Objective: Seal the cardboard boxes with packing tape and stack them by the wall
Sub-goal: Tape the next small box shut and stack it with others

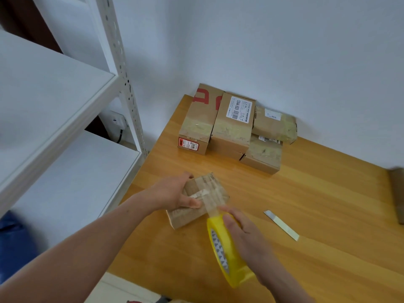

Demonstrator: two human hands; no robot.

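A small cardboard box (209, 189) lies on the wooden table (306, 204) in front of me, with clear tape across its top. My left hand (175, 193) grips the box's left side, thumb pressing the tape near the front edge. My right hand (242, 235) holds a yellow roll of packing tape (227, 256), and a strip runs from the roll up onto the box. Several taped cardboard boxes (231, 125) stand stacked against the white wall at the back of the table.
A metal cutter blade (282, 225) lies on the table to the right of the roll. A white metal shelf rack (65, 101) stands at the left. Part of another cardboard piece (397, 193) shows at the right edge.
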